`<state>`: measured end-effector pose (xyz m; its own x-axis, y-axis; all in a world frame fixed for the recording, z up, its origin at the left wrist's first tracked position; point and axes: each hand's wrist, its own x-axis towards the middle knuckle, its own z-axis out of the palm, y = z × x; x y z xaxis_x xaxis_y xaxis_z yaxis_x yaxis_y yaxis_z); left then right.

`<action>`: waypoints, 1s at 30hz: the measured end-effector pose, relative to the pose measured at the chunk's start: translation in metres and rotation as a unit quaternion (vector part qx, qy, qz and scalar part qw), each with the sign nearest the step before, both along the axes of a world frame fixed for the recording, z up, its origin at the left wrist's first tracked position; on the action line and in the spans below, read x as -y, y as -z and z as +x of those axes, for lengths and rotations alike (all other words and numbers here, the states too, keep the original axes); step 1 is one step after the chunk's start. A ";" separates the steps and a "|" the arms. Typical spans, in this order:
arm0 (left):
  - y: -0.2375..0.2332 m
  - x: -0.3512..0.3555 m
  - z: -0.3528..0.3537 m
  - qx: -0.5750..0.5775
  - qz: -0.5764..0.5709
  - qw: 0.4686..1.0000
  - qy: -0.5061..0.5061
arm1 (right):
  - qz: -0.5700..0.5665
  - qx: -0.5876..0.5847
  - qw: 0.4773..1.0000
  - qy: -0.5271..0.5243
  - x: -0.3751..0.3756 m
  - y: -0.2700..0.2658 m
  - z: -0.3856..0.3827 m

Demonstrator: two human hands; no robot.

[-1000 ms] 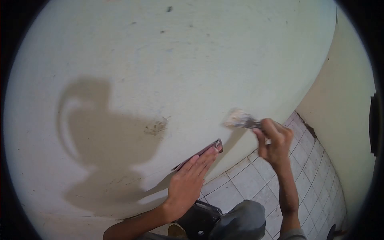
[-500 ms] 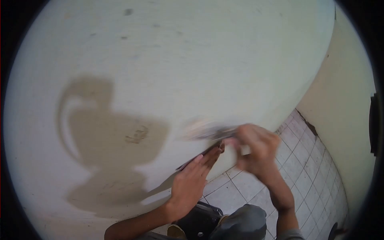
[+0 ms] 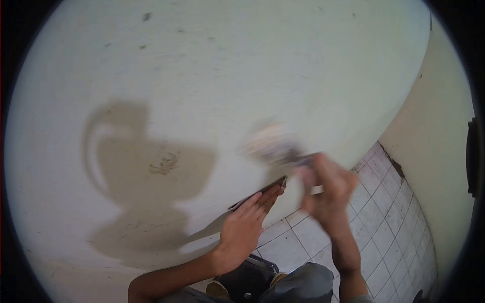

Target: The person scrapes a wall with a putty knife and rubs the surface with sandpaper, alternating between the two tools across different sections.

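My left hand (image 3: 246, 225) grips a thin, flat board (image 3: 256, 193) seen nearly edge-on, with its fingers lying along the underside. The board is held close to the pale wall (image 3: 303, 65). In my right hand (image 3: 331, 189) is a broad-headed hand tool (image 3: 275, 144), smeared by motion, with a pale wide head and a darker part near the fingers. I cannot tell whether it is a putty knife or a brush. The tool overlaps the wall just above the board's upper end.
A person's shadow (image 3: 151, 177) falls across the wall at left, over a scuffed patch (image 3: 164, 164). Several dark marks dot the wall higher up. White floor tiles (image 3: 379, 202) run to a second wall (image 3: 434, 151) at right. Below lies a dark object (image 3: 245, 280) between my legs.
My right hand has swung the tool upward and a little right, away from the board's end. My left hand and board have shifted slightly. The view has moved a little.
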<state>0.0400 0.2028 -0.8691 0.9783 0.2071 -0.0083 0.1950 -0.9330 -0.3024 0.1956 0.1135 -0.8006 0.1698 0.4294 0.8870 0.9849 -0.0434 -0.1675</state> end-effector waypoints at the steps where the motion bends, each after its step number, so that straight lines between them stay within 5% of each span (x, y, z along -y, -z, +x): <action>1: 0.000 -0.002 -0.006 0.048 0.079 0.994 0.051 | -0.004 -0.043 0.998 0.046 0.011 0.002 0.016; 5: 0.014 -0.008 -0.013 0.033 0.164 0.984 0.053 | -0.048 -0.123 0.987 0.093 0.036 0.031 0.039; 8: 0.013 -0.005 -0.007 0.027 0.089 0.995 0.044 | -0.067 -0.131 0.988 0.038 0.030 0.054 0.012; 11: 0.002 0.000 -0.006 -0.143 0.086 0.986 0.017 | -0.089 -0.202 0.975 -0.031 0.018 0.070 -0.024; 14: 0.005 -0.008 -0.012 0.004 0.122 0.991 0.061 | -0.091 -0.164 0.982 0.022 0.008 0.066 -0.021; 26: 0.012 -0.019 -0.010 0.033 0.096 0.991 0.084 | -0.075 -0.136 0.987 -0.033 -0.009 0.046 -0.017; 30: 0.017 -0.020 -0.008 -0.003 0.170 0.984 0.061 | -0.060 -0.142 0.986 -0.055 -0.026 -0.019 -0.040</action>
